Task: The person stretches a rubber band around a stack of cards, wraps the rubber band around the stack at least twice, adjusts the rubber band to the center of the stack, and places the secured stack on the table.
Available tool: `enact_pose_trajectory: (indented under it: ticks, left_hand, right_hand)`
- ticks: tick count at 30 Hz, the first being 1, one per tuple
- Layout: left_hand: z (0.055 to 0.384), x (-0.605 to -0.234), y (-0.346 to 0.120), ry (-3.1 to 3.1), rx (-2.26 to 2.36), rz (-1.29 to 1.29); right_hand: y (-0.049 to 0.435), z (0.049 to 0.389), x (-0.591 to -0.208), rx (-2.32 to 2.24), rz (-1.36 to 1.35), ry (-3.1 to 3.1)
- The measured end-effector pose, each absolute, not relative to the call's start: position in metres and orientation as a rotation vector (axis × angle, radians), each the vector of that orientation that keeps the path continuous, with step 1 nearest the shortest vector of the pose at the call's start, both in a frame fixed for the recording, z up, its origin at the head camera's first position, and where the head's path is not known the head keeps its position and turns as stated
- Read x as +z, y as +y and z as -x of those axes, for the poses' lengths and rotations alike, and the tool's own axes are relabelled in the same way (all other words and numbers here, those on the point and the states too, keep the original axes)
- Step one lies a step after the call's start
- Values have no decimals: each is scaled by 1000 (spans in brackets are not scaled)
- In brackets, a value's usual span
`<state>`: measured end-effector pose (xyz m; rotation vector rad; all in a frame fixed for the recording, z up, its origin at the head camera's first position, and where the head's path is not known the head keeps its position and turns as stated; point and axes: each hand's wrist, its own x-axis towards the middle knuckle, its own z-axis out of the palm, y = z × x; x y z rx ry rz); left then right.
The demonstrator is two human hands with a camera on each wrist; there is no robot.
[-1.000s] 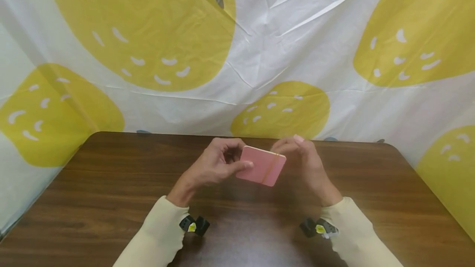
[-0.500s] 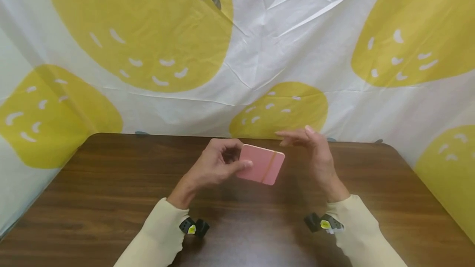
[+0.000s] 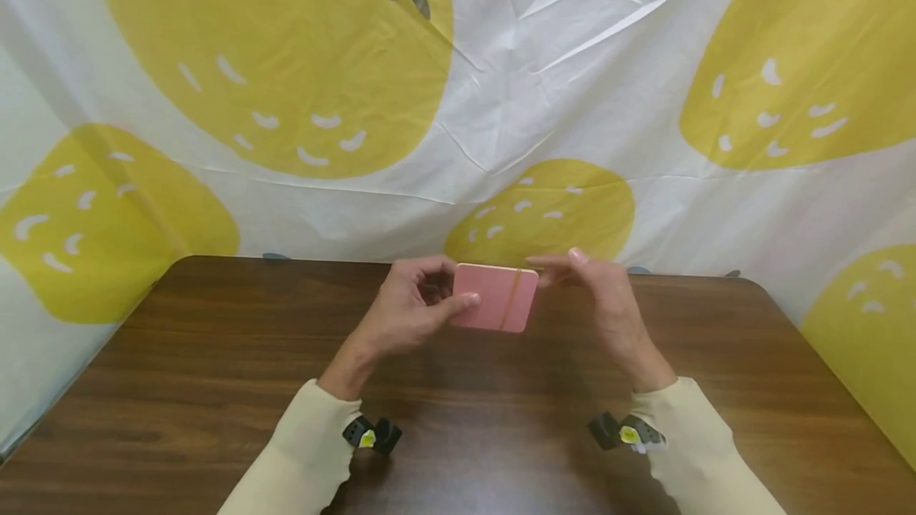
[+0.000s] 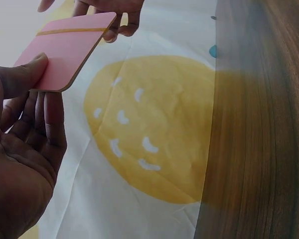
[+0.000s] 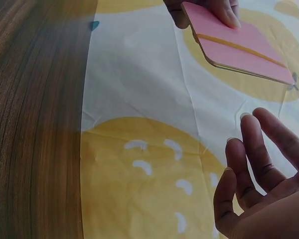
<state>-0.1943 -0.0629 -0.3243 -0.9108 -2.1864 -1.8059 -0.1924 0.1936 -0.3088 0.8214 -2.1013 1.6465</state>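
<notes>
A small pink notebook [image 3: 490, 298] with an orange elastic band near its right end is held up above the table. My left hand [image 3: 408, 304] pinches its left end, thumb on the front cover and fingers behind. In the left wrist view the notebook [image 4: 65, 47] looks closed, its thin page edge showing. To its right is my right hand [image 3: 604, 296], holding nothing, its fingers loosely extended toward the notebook's right end. The right wrist view shows a gap between those fingers [image 5: 254, 149] and the notebook [image 5: 244, 47].
A dark brown wooden table [image 3: 215, 388] with rounded far corners lies under the hands. Behind it hangs a white cloth [image 3: 343, 213] printed with large yellow fruit. Small black cameras are strapped at the left wrist [image 3: 372, 435] and right wrist [image 3: 619, 430].
My left hand has moved the notebook slightly up and left, and it now sits more level. My right hand drew away to the right, then came slightly back.
</notes>
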Motion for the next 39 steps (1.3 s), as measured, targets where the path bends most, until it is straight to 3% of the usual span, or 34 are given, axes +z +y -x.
enact_pose_trajectory:
  ticks: [39]
  left_hand:
    - [197, -327, -60, -2166, -1865, 911]
  right_hand:
    - [188, 188, -314, 1707, -750, -2182]
